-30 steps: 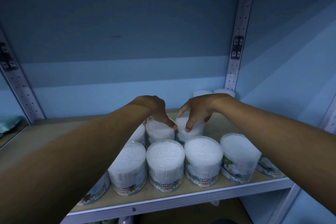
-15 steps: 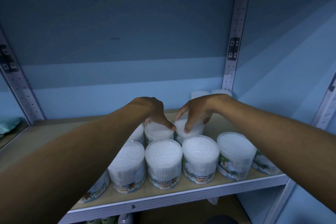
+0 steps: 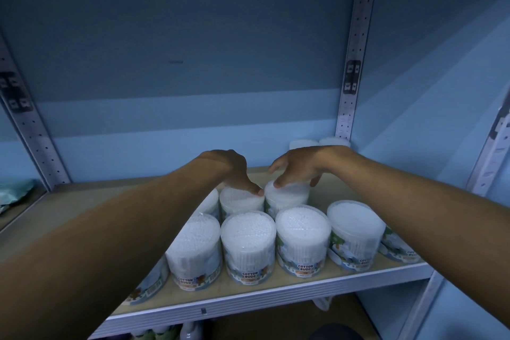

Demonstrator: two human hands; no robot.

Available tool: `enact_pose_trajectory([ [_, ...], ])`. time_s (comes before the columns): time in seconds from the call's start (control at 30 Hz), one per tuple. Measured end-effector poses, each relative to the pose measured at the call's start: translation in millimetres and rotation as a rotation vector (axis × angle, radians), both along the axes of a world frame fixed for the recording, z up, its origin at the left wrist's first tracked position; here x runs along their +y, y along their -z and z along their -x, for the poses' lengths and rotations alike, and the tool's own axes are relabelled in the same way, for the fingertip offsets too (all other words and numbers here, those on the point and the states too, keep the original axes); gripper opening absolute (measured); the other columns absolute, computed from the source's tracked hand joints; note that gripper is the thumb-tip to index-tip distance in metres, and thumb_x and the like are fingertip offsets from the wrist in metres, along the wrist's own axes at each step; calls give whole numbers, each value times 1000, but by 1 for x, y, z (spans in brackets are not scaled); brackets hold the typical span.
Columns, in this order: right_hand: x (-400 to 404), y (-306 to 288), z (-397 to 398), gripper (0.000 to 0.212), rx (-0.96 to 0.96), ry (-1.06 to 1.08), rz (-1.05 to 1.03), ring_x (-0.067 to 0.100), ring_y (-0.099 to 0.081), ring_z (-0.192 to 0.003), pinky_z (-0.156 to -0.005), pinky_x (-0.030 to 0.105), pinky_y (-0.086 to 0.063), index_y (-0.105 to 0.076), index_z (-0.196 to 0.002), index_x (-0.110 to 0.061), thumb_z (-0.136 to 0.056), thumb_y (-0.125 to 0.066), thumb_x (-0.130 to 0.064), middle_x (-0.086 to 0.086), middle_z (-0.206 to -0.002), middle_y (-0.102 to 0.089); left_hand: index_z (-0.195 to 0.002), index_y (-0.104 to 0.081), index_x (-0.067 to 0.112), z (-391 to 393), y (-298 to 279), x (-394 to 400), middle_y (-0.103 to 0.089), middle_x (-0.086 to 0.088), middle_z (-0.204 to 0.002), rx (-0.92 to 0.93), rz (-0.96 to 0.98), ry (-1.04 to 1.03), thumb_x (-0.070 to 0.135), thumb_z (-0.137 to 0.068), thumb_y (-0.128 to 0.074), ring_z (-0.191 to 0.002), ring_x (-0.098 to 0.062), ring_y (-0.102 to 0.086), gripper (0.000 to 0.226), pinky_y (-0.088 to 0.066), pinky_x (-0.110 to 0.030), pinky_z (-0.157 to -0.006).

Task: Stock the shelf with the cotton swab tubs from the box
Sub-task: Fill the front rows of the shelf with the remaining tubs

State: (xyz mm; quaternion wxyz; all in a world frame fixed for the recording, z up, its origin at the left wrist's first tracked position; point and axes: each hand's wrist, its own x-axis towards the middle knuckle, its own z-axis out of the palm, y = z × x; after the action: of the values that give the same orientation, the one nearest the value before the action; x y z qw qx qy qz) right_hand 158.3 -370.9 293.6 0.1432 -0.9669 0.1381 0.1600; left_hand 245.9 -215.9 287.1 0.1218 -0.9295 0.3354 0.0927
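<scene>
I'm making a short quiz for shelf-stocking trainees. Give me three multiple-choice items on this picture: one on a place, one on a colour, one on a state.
1. Where do the two hands meet?
A. On second-row tubs, behind the front row
B. At the shelf's front edge
C. Under the shelf

2. What colour is the back wall?
A. Red
B. Blue
C. Yellow

3. How do the front-row tubs stand?
A. Lying on their sides
B. Stacked two high
C. Upright, labels forward

Answers:
1 A: the left hand and right hand rest on second-row tubs.
2 B: the back wall shows blue.
3 C: the front-row tubs show round tops, with "COTTON BUDS" labels facing out on the shelf.
</scene>
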Motion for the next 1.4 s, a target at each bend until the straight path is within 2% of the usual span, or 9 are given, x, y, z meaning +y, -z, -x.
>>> enact_pose_trajectory([
  [0.1, -9, -1, 2, 49, -45, 17, 31, 21, -59, -115, -89, 37, -59, -48, -142, -44, -94, -57, -45, -5, -137, -53, -122, -61, 20, 0, -1, -1, -62, 1, -122, -8, 22, 34, 81, -78, -48, -109, -20, -59, 76, -47, -32, -91],
  [0.27, -37, 3, 10, 49, -39, 46, 123, 19, -57, -113, -84, 35, -60, -46, -143, -46, -95, -45, -36, -10, -141, -47, -123, -61, 21, 3, -6, -14, -59, -2, -124, -45, 115, 101, 67, -87, -52, -109, -22, -58, 59, -47, -32, -87],
  [0.37, -58, 9, 13, 47, -44, 89, 149, 21, -61, -109, -83, 36, -61, -47, -142, -45, -96, -46, -35, -4, -138, -51, -124, -61, 18, 0, -5, -30, -59, -3, -125, -39, 161, 131, 60, -91, -54, -111, -22, -58, 53, -46, -31, -88],
  [0.5, -84, 15, 13, 48, -64, 133, 145, 22, -61, -111, -81, 36, -62, -49, -140, -43, -94, -50, -33, 0, -137, -52, -134, -55, 23, -8, 2, -54, -56, 1, -133, 2, 274, 151, 53, -88, -63, -120, -20, -54, 55, -46, -34, -99],
  [0.6, -107, 17, 9, 48, -79, 155, 167, 23, -59, -113, -80, 37, -63, -50, -141, -41, -95, -49, -32, 0, -141, -49, -136, -51, 30, -21, 12, -83, -53, 3, -138, 39, 366, 154, 53, -80, -71, -124, -19, -53, 64, -45, -34, -100],
  [0.8, -157, 21, -12, 59, -142, 214, 218, 26, -53, -122, -87, 35, -58, -37, -152, -35, -96, -53, -26, 3, -158, -36, -147, -38, 29, -47, 23, -139, -37, 0, -151, 13, 381, 198, 52, -80, -71, -138, -21, -39, 79, -36, -34, -106],
  [0.93, -189, 29, -33, 64, -201, 217, 254, 26, -41, -141, -111, 31, -39, -35, -154, -29, -93, -59, -27, 5, -159, -38, -150, -33, 28, -62, 30, -170, -33, -3, -153, 15, 373, 207, 51, -82, -70, -140, -23, -35, 81, -34, -35, -107],
  [1.23, -215, 51, -78, 79, -213, 269, 227, 29, -39, -141, -112, 36, -38, -31, -156, -30, -89, -65, -56, 8, -159, -32, -148, -36, 28, -89, 55, -221, -37, -4, -149, 62, 408, 186, 57, -77, -71, -135, -28, -41, 84, -40, -43, -108],
  [1.4, -211, 51, -84, 70, -228, 257, 268, 25, -38, -143, -113, 31, -35, -35, -155, -21, -96, -60, -49, 4, -160, -35, -144, -43, 24, -93, 57, -231, -42, -7, -147, 43, 442, 209, 47, -86, -67, -134, -27, -42, 67, -39, -38, -108],
])
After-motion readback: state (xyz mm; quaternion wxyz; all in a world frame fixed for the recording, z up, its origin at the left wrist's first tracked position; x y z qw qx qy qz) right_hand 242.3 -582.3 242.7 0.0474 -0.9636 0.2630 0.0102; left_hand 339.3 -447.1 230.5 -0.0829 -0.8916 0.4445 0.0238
